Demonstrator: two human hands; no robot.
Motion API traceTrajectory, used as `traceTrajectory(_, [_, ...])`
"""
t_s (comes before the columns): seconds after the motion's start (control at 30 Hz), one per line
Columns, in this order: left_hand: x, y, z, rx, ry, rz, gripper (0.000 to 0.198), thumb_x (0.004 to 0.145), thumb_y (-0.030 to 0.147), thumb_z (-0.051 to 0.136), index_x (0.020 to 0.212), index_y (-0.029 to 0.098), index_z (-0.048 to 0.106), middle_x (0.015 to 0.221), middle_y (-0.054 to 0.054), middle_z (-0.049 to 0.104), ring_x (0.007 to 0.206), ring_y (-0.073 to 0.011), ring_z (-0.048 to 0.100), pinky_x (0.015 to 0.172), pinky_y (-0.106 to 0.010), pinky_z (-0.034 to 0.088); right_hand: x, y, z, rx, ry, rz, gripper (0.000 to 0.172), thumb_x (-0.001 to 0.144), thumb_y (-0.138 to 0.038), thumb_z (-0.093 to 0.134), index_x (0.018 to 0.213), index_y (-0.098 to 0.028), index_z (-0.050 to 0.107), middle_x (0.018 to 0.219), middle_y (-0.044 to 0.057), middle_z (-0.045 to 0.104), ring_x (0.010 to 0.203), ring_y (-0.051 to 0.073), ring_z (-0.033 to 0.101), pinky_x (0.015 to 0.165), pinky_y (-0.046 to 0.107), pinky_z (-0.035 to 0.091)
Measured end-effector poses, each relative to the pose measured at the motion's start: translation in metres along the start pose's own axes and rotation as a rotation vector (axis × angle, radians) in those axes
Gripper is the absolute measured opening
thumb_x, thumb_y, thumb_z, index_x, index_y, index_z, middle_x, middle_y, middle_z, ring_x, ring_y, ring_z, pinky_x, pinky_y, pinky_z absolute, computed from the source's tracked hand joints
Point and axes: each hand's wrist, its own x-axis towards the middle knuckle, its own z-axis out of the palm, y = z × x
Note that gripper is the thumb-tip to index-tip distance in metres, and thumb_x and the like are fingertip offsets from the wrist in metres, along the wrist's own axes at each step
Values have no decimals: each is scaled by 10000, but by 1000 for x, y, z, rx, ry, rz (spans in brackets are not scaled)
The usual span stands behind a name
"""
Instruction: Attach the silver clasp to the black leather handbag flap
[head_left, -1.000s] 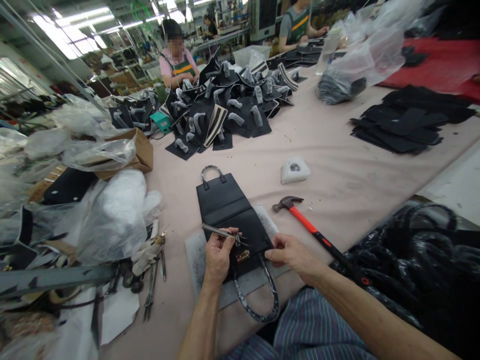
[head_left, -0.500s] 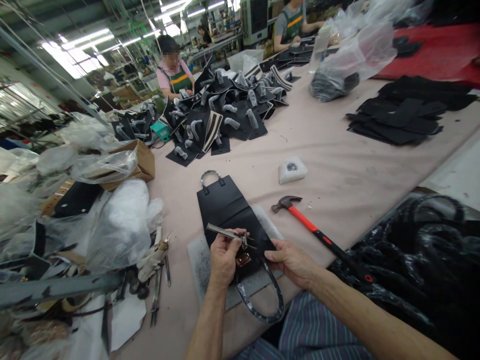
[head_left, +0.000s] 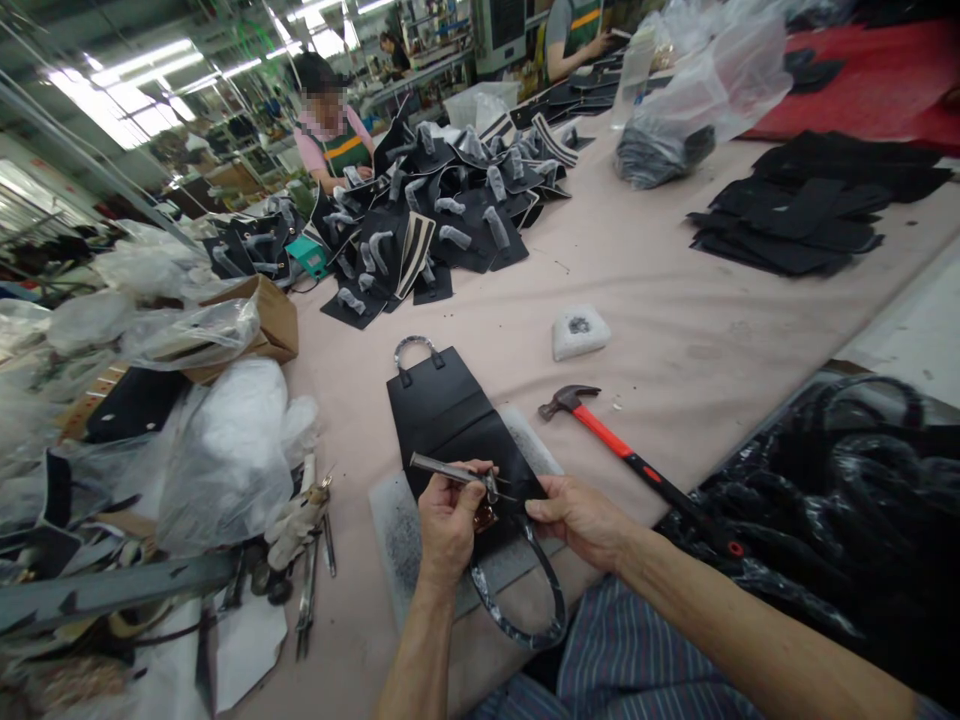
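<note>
A flat black bag panel (head_left: 450, 420) with wrapped handles at both ends lies on a pale work pad (head_left: 397, 520) in front of me. My left hand (head_left: 446, 520) is closed on metal tweezers (head_left: 450, 468), their tips at a small metal clasp (head_left: 485, 517) near the panel's lower edge. My right hand (head_left: 577, 515) pinches the panel's right edge beside the near handle (head_left: 525, 600), holding it down.
A red-handled hammer (head_left: 622, 455) lies right of the panel, a white block (head_left: 579, 331) beyond it. Hand tools (head_left: 307, 580) and plastic bags (head_left: 225, 450) crowd the left. Black handled pieces (head_left: 435, 230) pile at the back, where a person (head_left: 330, 140) works. Black sheets (head_left: 810, 215) lie far right.
My left hand with the tweezers has shifted slightly over the clasp. The view has tilted a little; my right hand stays on the panel's edge.
</note>
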Motion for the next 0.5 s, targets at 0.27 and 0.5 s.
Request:
traceTrajectory(0.27, [1, -2, 0, -18, -11, 10, 291, 828, 387, 791, 945, 165, 644, 1002, -90, 760, 922, -246, 752, 850, -358, 596, 1, 1, -1, -10, 15, -5, 327, 554, -315, 838, 803, -164, 688, 744, 5, 671, 654, 131, 558, 615, 269, 442])
traceTrajectory(0.5, [7, -6, -10, -240, 105, -109, 334, 796, 402, 820, 977, 201, 626, 1012, -54, 768, 948, -236, 750, 922, -401, 578, -10, 14, 26, -118, 118, -263, 327, 724, -459, 769, 861, -167, 713, 762, 12, 665, 747, 183, 583, 708, 312, 474])
